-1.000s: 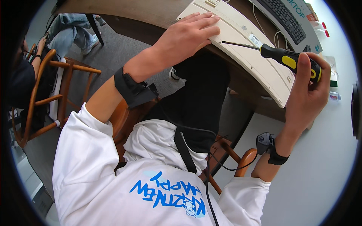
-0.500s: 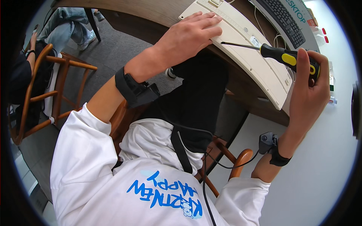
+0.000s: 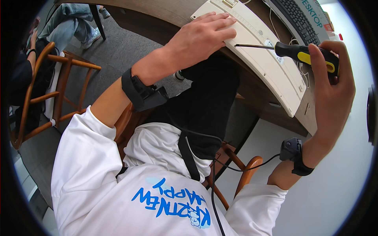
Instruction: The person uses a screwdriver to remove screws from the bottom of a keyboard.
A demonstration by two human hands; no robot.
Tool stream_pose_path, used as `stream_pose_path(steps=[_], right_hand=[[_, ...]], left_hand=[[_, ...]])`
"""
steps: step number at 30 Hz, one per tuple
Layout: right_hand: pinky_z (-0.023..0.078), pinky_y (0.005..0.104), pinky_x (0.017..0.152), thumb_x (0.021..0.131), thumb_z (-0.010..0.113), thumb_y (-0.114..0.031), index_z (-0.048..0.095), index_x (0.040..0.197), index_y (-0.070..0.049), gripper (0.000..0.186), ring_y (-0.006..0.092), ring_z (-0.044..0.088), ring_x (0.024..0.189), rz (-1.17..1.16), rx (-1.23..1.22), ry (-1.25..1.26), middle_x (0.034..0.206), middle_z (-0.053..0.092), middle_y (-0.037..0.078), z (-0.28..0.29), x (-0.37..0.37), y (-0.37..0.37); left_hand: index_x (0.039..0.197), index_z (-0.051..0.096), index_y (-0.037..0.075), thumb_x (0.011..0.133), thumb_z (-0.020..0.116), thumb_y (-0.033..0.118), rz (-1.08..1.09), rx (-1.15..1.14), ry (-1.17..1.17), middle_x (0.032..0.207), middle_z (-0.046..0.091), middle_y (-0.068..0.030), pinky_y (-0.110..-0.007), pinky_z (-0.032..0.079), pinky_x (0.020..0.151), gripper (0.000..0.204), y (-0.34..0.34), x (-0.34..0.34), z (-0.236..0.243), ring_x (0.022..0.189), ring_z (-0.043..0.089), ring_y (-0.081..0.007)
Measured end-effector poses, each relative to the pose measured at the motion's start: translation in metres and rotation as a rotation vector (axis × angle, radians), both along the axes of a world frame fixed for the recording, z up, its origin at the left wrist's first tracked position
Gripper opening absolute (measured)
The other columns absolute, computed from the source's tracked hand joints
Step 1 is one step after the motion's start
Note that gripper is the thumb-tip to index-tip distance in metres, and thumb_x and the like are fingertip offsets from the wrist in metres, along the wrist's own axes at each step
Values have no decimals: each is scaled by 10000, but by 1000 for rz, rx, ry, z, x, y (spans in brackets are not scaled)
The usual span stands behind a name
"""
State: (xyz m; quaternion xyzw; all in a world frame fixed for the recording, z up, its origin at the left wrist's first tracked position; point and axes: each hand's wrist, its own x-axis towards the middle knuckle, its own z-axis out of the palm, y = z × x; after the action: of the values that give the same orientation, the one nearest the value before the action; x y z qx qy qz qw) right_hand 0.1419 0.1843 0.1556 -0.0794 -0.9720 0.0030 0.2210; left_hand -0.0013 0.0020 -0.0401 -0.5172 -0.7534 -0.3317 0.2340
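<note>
A cream keyboard (image 3: 275, 78) lies underside up along the desk's front edge, with a label and small screw holes on it. My left hand (image 3: 202, 37) rests on its left part, fingers extended over the plastic, gripping nothing. In my right hand (image 3: 330, 90) is a black and yellow screwdriver (image 3: 295, 53), held by the handle, its long shaft pointing left across the keyboard. The tip is just beside my left fingers; I cannot tell whether it touches the plastic.
Behind lie a boxed dark keyboard (image 3: 297, 21), white cables (image 3: 271, 21) and red-capped containers (image 3: 336, 36) on the wooden desk (image 3: 145, 11). At the left, a person in jeans (image 3: 69, 29) is by a wooden chair (image 3: 51, 94). A white surface (image 3: 323, 200) is on my right.
My right hand and the screwdriver have shifted to the right, its handle tilting slightly. My left hand has moved a little rightward along with the keyboard in view.
</note>
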Motion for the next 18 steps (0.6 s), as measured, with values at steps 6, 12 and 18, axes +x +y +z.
stream_pose_path(steps=[6, 12, 18], right_hand=[[537, 198, 675, 904, 721, -398, 596, 1224, -171, 411, 167, 694, 793, 210, -132, -67, 1038, 664, 113, 8, -20, -15], [432, 194, 558, 922, 631, -567, 631, 1178, -144, 494, 107, 633, 657, 5, 35, -100, 848, 658, 83, 6, -36, -32], [492, 252, 704, 936, 613, -498, 629, 1239, -140, 470, 143, 660, 839, 114, 28, -34, 928, 681, 95, 8, -45, -34]], left_hand=[[1136, 600, 70, 868, 701, 109, 56, -39, 17, 1369, 580, -127, -424, 394, 1135, 289, -1, 1, -3, 1331, 495, -299], [1112, 590, 76, 876, 692, 110, 60, -11, -2, 1373, 576, -115, -424, 388, 1142, 259, 5, 5, -5, 1333, 493, -293], [1112, 587, 86, 887, 676, 114, 54, -13, -13, 1383, 570, -109, -426, 385, 1145, 244, 5, 2, -4, 1338, 488, -290]])
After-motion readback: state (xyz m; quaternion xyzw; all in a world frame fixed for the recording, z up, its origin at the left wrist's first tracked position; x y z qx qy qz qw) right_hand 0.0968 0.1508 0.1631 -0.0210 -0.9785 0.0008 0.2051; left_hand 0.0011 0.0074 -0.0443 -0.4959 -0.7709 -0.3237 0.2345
